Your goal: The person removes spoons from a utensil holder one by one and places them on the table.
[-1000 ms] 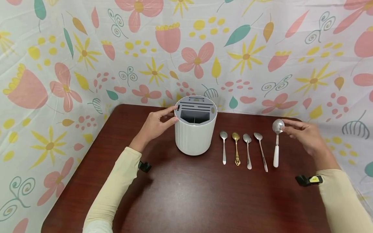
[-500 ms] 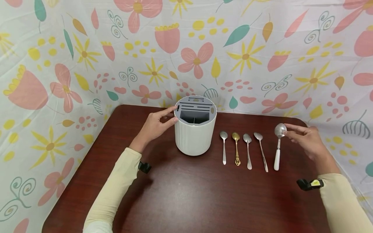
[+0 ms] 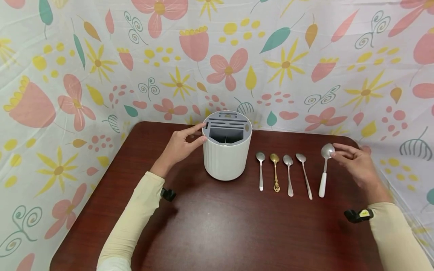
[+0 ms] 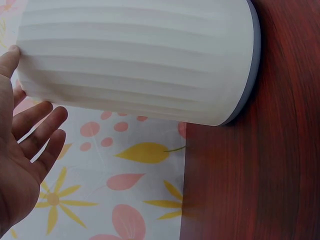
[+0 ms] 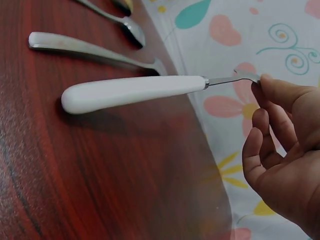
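My left hand [image 3: 182, 148] rests its index finger and thumb against the upper left side of a white ribbed utensil holder [image 3: 224, 162] with a grey slotted top. Seen from the left wrist, the other fingers of that hand [image 4: 22, 155] are spread beside the holder's wall [image 4: 125, 60]. My right hand [image 3: 358, 165] pinches the bowl edge of a white-handled spoon [image 3: 323, 182] between thumb and forefinger. In the right wrist view the white handle [image 5: 135, 92] points away over the table, its end low; whether it touches the wood I cannot tell.
Left of the held spoon, a row lies on the brown table [image 3: 217, 233]: a silver spoon [image 3: 304, 175], another silver spoon [image 3: 289, 175], a gold spoon [image 3: 275, 173] with an ornate handle, and a silver spoon [image 3: 260, 171]. A flowered cloth [image 3: 230, 67] hangs behind.
My right hand has lowered the white-handled spoon and shifted it slightly to the right, nearly all of it in the earlier half second. My left hand has stayed at the holder.
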A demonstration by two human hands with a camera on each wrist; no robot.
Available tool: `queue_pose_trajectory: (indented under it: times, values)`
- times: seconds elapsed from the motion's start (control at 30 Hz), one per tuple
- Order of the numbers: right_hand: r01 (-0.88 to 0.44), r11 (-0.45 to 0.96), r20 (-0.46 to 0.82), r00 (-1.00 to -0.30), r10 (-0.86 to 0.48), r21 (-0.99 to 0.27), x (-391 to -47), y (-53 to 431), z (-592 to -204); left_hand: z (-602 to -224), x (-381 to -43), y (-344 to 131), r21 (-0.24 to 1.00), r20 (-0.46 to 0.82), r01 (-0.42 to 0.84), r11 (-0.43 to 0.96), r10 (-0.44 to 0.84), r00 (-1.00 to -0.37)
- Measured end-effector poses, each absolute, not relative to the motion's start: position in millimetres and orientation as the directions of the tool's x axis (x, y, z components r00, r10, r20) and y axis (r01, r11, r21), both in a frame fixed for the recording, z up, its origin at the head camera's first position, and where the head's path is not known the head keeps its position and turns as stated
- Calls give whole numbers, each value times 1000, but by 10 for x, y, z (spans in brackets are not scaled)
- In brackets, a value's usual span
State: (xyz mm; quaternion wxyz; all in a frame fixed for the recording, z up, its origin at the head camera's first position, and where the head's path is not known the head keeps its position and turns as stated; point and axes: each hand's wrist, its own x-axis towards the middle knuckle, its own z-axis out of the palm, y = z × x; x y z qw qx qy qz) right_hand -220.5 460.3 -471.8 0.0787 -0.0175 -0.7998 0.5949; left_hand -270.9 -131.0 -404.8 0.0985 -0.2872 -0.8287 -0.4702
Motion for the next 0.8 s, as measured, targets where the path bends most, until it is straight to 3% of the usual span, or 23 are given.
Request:
queue_pose_trajectory:
  times: [0.4,0.8]
  values:
    - [-50,373,102,-987,121,-927,-2250,4608,-4871,-4062,-2717,-1315,722,436,570,393,380,-815]
    - [-2,319,51,-988,144,-948,-2284,4571,-5049,-4055,-2706,-1307,724,434,567,393,380,-817]
